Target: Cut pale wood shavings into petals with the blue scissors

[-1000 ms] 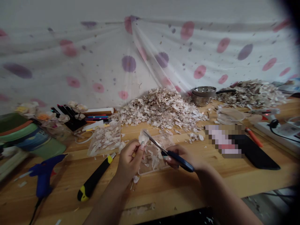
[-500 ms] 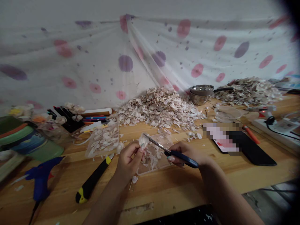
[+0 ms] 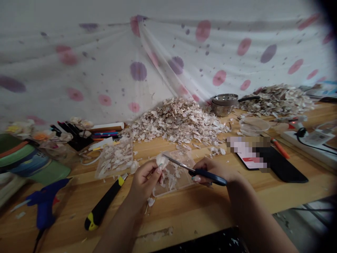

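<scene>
Left hand (image 3: 142, 181): thumb and forefinger pinched together, grasping one white petal (image 3: 161, 160), which projects just beyond the fingertips. Right hand (image 3: 218, 169): fingers curled round the handle of one pair of scissors (image 3: 195, 171), tip at the petal; contact cannot be told. Count: two clear trays (image 3: 185, 180), one below and between the hands, one beyond the left hand; two flake piles (image 3: 179, 121), both beyond the hands; one knife (image 3: 104, 204), left of left hand.
</scene>
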`<move>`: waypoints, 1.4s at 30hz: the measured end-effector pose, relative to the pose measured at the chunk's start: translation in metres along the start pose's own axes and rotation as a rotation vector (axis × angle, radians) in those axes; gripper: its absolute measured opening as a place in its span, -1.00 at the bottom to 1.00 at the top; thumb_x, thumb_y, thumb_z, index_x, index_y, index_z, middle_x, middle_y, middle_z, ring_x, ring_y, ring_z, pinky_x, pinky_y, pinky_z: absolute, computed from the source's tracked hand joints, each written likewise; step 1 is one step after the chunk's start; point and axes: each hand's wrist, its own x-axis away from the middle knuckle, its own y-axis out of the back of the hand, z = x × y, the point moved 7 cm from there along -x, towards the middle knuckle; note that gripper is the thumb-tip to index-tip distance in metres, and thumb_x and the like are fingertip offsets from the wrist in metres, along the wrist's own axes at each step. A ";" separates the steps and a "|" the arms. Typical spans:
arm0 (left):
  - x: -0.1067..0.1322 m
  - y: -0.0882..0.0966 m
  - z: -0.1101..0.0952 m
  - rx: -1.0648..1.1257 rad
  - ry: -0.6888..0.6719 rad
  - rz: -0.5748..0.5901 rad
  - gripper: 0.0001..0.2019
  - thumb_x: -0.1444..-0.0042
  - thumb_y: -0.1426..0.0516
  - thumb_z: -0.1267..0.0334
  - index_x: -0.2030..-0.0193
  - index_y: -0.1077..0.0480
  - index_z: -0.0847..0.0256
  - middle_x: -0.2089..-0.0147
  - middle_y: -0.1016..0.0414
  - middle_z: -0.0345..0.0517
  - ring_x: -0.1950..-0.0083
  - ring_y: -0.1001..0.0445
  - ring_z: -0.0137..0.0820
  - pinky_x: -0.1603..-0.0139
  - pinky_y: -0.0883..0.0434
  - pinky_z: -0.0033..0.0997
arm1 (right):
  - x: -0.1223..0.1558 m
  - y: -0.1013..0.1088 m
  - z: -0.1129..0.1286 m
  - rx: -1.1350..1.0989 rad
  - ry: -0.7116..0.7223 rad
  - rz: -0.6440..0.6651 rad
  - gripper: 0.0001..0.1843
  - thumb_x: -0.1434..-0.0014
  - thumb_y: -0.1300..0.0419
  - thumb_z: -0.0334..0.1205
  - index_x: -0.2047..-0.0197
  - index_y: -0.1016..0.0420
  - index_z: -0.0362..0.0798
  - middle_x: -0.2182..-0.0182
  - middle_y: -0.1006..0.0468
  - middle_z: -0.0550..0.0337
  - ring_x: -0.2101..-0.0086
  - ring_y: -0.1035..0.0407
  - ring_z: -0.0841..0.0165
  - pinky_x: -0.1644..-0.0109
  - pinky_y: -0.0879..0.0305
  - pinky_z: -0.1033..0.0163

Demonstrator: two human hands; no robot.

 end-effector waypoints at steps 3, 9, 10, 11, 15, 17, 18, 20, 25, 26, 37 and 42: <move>-0.001 0.002 0.005 0.055 0.002 0.014 -0.82 -0.12 -0.12 0.23 0.43 -0.44 0.23 0.53 -0.37 -0.21 0.55 -0.32 -0.53 0.51 -0.29 -0.53 | 0.001 0.001 -0.002 0.006 -0.010 -0.005 -0.48 -0.04 -0.20 0.18 0.58 -0.27 -0.13 0.69 -0.20 0.35 0.66 -0.08 0.57 0.61 -0.02 0.41; -0.003 0.002 0.016 0.157 0.057 0.038 -0.83 -0.10 -0.16 0.22 0.43 -0.46 0.25 0.54 -0.39 -0.22 0.56 -0.33 -0.56 0.52 -0.29 -0.57 | 0.003 0.002 0.003 0.050 0.001 0.022 -0.51 -0.07 -0.19 0.13 0.58 -0.27 -0.13 0.69 -0.24 0.33 0.65 -0.08 0.57 0.61 0.00 0.42; -0.003 0.002 0.016 0.164 0.068 0.051 -0.83 -0.09 -0.17 0.21 0.44 -0.46 0.25 0.54 -0.39 -0.22 0.56 -0.33 -0.56 0.52 -0.28 -0.58 | 0.004 0.002 0.004 0.061 -0.002 0.026 -0.52 -0.07 -0.19 0.12 0.58 -0.27 -0.13 0.69 -0.23 0.33 0.65 -0.08 0.57 0.60 -0.01 0.42; -0.003 0.001 0.017 0.168 0.077 0.061 -0.83 -0.08 -0.18 0.21 0.44 -0.46 0.25 0.55 -0.39 -0.23 0.56 -0.34 -0.56 0.52 -0.28 -0.58 | 0.004 0.003 0.005 0.069 -0.008 0.030 -0.52 -0.08 -0.19 0.11 0.58 -0.27 -0.13 0.69 -0.23 0.33 0.64 -0.08 0.57 0.60 -0.01 0.43; -0.004 0.001 0.017 0.183 0.095 0.086 -0.81 -0.08 -0.18 0.19 0.46 -0.46 0.26 0.57 -0.39 -0.24 0.56 -0.34 -0.57 0.52 -0.27 -0.60 | 0.006 0.002 0.007 0.075 -0.011 0.047 -0.53 -0.09 -0.18 0.10 0.59 -0.27 -0.13 0.69 -0.23 0.33 0.65 -0.09 0.57 0.60 -0.02 0.43; -0.004 0.001 0.017 0.184 0.102 0.113 -0.80 -0.07 -0.19 0.17 0.46 -0.46 0.26 0.56 -0.39 -0.23 0.56 -0.34 -0.56 0.52 -0.26 -0.59 | 0.007 0.003 0.006 0.065 -0.011 0.051 -0.53 -0.08 -0.18 0.10 0.59 -0.27 -0.13 0.69 -0.23 0.33 0.65 -0.09 0.57 0.61 -0.02 0.43; -0.005 -0.001 0.017 0.180 0.110 0.140 -0.80 -0.05 -0.20 0.16 0.46 -0.46 0.26 0.56 -0.39 -0.23 0.56 -0.35 -0.55 0.52 -0.27 -0.58 | 0.007 0.003 0.005 0.061 -0.013 0.051 -0.53 -0.08 -0.18 0.10 0.59 -0.27 -0.13 0.70 -0.24 0.33 0.66 -0.09 0.57 0.61 -0.03 0.44; -0.006 0.000 0.017 0.174 0.124 0.155 -0.79 -0.04 -0.22 0.15 0.46 -0.46 0.26 0.56 -0.40 -0.22 0.56 -0.35 -0.54 0.52 -0.27 -0.57 | 0.008 0.004 0.003 0.061 -0.021 0.049 -0.53 -0.07 -0.19 0.10 0.59 -0.27 -0.12 0.70 -0.24 0.33 0.66 -0.10 0.57 0.62 -0.04 0.44; -0.009 -0.002 0.020 0.175 0.164 0.201 -0.77 0.03 -0.25 0.13 0.49 -0.45 0.28 0.58 -0.40 -0.21 0.56 -0.34 -0.53 0.51 -0.26 -0.55 | 0.007 0.009 0.001 0.048 -0.017 -0.021 -0.50 -0.08 -0.17 0.16 0.56 -0.28 -0.13 0.69 -0.27 0.32 0.65 -0.12 0.56 0.60 -0.06 0.43; -0.009 -0.002 0.021 0.185 0.179 0.211 -0.76 0.04 -0.26 0.13 0.50 -0.45 0.28 0.58 -0.40 -0.21 0.56 -0.34 -0.54 0.51 -0.26 -0.55 | 0.006 0.010 0.001 0.035 -0.006 -0.054 -0.49 -0.09 -0.15 0.19 0.54 -0.29 -0.13 0.68 -0.27 0.31 0.65 -0.12 0.56 0.60 -0.06 0.42; -0.003 -0.011 0.037 0.248 0.365 0.310 -0.82 0.06 -0.21 0.20 0.50 -0.43 0.28 0.58 -0.39 -0.19 0.56 -0.30 -0.53 0.54 -0.19 -0.55 | -0.013 -0.006 0.009 -0.072 0.157 -0.234 -0.40 -0.03 -0.15 0.31 0.31 -0.36 -0.16 0.59 -0.29 0.28 0.60 -0.16 0.51 0.56 -0.08 0.38; -0.008 -0.009 0.035 0.300 0.337 0.303 -0.83 0.09 -0.17 0.21 0.55 -0.39 0.28 0.60 -0.35 -0.20 0.58 -0.27 -0.53 0.57 -0.17 -0.55 | -0.013 -0.014 0.013 -0.039 0.238 -0.161 -0.39 -0.06 -0.11 0.33 0.26 -0.36 -0.13 0.50 -0.31 0.22 0.51 -0.16 0.46 0.47 -0.14 0.34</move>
